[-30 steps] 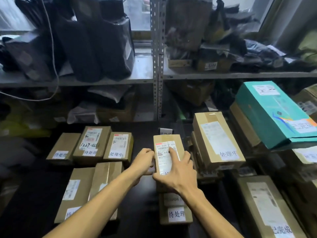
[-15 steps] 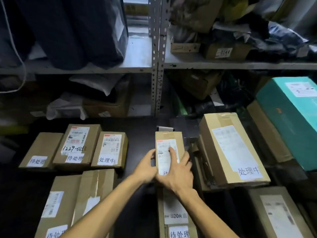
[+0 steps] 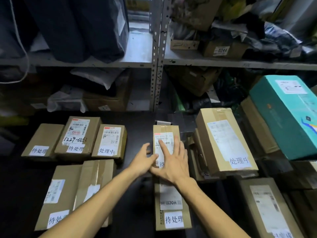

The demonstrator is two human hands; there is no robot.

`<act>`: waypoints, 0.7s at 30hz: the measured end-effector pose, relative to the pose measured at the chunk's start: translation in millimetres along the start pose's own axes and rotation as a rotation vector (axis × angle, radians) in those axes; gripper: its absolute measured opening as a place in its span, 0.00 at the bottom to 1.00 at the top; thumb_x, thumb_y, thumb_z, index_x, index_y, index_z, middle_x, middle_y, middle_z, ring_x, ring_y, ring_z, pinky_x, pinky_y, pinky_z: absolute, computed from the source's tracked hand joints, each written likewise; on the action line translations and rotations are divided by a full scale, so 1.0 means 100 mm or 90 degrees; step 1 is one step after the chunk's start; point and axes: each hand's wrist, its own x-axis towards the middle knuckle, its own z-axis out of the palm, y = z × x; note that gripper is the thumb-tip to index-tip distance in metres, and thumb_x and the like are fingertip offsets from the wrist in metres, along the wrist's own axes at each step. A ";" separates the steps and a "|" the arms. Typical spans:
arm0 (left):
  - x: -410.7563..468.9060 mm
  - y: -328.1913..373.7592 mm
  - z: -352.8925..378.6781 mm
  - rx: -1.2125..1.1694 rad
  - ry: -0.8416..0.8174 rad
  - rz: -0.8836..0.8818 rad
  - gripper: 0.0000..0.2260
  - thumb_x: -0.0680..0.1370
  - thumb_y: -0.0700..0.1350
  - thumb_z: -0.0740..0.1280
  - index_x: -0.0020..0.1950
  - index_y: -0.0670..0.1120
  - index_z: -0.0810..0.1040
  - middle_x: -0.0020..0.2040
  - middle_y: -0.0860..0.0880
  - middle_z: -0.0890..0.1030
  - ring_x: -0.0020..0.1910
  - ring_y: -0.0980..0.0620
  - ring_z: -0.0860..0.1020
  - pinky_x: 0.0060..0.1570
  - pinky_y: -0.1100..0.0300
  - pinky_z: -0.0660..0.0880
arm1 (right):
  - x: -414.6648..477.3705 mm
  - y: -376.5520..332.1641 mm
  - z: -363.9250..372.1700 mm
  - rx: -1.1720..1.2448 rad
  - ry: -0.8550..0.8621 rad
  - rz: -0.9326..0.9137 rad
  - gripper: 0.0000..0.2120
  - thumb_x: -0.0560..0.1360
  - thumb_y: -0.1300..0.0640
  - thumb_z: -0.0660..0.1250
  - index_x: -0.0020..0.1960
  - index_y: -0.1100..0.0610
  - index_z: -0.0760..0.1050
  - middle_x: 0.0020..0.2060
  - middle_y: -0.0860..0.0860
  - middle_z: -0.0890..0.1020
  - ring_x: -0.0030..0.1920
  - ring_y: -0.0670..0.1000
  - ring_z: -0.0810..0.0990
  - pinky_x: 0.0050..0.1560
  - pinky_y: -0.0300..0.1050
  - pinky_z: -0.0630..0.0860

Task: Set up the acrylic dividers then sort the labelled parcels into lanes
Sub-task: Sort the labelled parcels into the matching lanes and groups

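A small brown parcel point(image 3: 166, 133) with a white shipping label lies on the black table point(image 3: 137, 121), in the middle lane. My right hand point(image 3: 173, 162) rests flat on its top with the fingers spread. At the parcel's near left edge, my left hand point(image 3: 145, 160) touches it with loose fingers, the thumb lifted clear. Another labelled parcel point(image 3: 171, 205) lies in front of it, partly under my right wrist. Three labelled parcels point(image 3: 78, 134) form a row at the left. I cannot make out any acrylic divider for sure.
Two more parcels point(image 3: 68, 194) lie front left. A large parcel point(image 3: 221, 140) tops a stack at the right, beside a teal box point(image 3: 288, 114) and a front-right parcel point(image 3: 264, 206). Metal shelving point(image 3: 157, 66) packed with bags and boxes stands behind the table.
The small parcel has gone a little farther back and lies on the table. My left hand has loosened its hold on the side, and my right fingers have spread out.
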 end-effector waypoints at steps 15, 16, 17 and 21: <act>-1.46 0.38 -0.82 0.100 0.180 0.163 0.11 0.82 0.40 0.61 0.63 0.47 0.76 0.62 0.45 0.79 0.56 0.52 0.76 0.56 0.59 0.73 | -0.64 -0.79 -1.02 0.247 0.012 -0.248 0.11 0.79 0.52 0.62 0.56 0.54 0.80 0.55 0.50 0.83 0.56 0.51 0.79 0.54 0.44 0.73; -1.63 0.35 -0.90 0.100 0.202 0.169 0.09 0.82 0.40 0.61 0.60 0.48 0.77 0.60 0.45 0.80 0.55 0.52 0.77 0.56 0.59 0.74 | -0.71 -0.89 -1.03 0.250 0.004 -0.265 0.12 0.79 0.51 0.62 0.56 0.53 0.80 0.55 0.50 0.84 0.56 0.51 0.79 0.56 0.45 0.74; -1.77 0.31 -0.98 0.105 0.223 0.171 0.09 0.82 0.39 0.61 0.59 0.48 0.77 0.59 0.45 0.81 0.56 0.51 0.78 0.58 0.58 0.74 | -0.78 -0.98 -1.03 0.251 -0.005 -0.278 0.12 0.79 0.50 0.62 0.56 0.53 0.80 0.55 0.50 0.84 0.57 0.51 0.79 0.57 0.46 0.74; -2.29 0.09 -1.30 0.140 0.304 0.152 0.11 0.82 0.38 0.61 0.60 0.42 0.79 0.57 0.46 0.82 0.60 0.49 0.78 0.62 0.60 0.71 | -1.02 -1.36 -0.95 0.254 -0.037 -0.332 0.12 0.80 0.49 0.62 0.55 0.54 0.80 0.53 0.50 0.84 0.56 0.51 0.80 0.54 0.44 0.73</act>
